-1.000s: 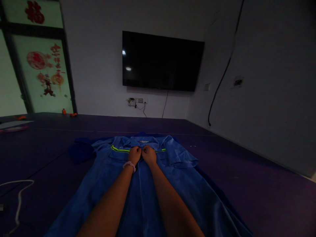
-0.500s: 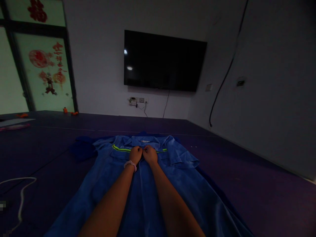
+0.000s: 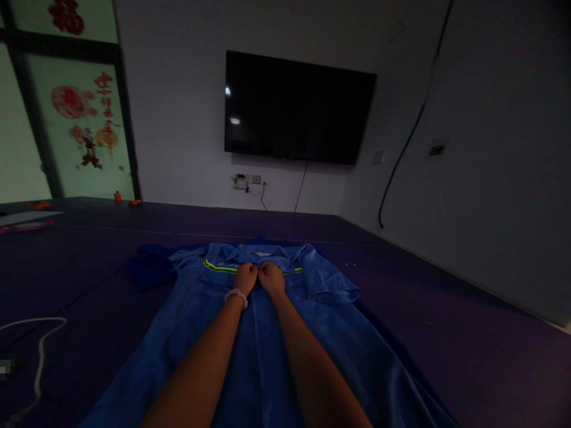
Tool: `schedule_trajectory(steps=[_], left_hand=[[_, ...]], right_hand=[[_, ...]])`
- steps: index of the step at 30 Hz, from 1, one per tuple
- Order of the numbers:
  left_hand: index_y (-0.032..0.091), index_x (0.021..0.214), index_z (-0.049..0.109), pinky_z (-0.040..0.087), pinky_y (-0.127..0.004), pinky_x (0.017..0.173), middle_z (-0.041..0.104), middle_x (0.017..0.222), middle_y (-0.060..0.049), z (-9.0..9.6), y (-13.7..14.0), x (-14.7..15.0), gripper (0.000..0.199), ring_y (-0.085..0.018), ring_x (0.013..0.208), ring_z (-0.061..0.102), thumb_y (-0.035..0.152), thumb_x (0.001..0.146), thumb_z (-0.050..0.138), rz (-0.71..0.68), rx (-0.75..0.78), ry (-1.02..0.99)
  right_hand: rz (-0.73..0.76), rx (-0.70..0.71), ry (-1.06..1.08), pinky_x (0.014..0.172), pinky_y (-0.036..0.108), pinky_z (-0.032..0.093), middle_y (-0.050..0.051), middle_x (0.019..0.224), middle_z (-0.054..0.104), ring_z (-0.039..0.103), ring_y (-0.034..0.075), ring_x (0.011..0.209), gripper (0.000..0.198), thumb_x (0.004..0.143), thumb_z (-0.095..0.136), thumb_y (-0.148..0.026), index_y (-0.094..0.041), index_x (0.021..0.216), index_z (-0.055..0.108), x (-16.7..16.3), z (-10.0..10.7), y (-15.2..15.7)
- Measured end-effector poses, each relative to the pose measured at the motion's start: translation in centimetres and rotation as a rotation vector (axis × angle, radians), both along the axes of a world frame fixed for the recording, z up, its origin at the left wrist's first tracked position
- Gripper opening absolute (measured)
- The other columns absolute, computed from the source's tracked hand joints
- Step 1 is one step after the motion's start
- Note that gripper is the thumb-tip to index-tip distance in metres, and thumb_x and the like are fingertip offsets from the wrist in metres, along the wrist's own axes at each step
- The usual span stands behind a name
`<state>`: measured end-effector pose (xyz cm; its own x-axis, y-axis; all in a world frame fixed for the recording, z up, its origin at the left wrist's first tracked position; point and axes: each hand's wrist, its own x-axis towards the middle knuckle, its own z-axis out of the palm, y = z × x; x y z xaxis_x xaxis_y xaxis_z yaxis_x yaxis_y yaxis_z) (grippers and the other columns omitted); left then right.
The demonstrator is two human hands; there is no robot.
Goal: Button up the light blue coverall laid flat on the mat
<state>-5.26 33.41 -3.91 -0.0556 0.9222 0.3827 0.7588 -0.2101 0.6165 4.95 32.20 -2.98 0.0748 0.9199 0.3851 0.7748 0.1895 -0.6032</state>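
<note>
A blue short-sleeved work shirt (image 3: pixel 330 279) lies spread out, its collar away from me, with a yellow-green stripe across the chest. My left hand (image 3: pixel 245 278), with a pale pink band around the wrist, is closed on the shirt's front below the collar. Right beside it, my right hand (image 3: pixel 271 277) is closed on the front placket too. The fingertips are mostly hidden, so the exact bit of cloth between them cannot be made out. Darker blue cloth (image 3: pixel 149 267) shows from under the shirt at the left.
The shirt rests on a dark purple floor (image 3: pixel 446 333). A white cable (image 3: pixel 41 351) curls at the left. Small orange objects (image 3: pixel 134 203) lie near the glass door (image 3: pixel 40 131). A television (image 3: pixel 298 110) hangs on the far wall, and a black cable (image 3: pixel 404 145) runs down the right wall.
Both hands stay at nearly the same place on the shirt front, fingers closed. The view has shifted very slightly.
</note>
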Motion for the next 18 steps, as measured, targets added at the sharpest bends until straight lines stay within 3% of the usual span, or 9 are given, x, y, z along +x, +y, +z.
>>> schedule_trajectory(steps=[18], left_hand=[[0.012,0.099,0.057,0.05,-0.034,0.073,0.06,0.094,-0.005,0.03,0.15,-0.03,0.023,-0.015,0.081,0.059,0.031,0.088,0.049,0.005,-0.012,-0.004]], right_hand=[[0.0,0.007,0.006,0.057,0.02,0.036,0.003,0.075,0.065,0.06,0.015,0.071,0.017,0.077,0.052,-0.024,-0.019,0.089,0.063,-0.04,0.06,-0.1]])
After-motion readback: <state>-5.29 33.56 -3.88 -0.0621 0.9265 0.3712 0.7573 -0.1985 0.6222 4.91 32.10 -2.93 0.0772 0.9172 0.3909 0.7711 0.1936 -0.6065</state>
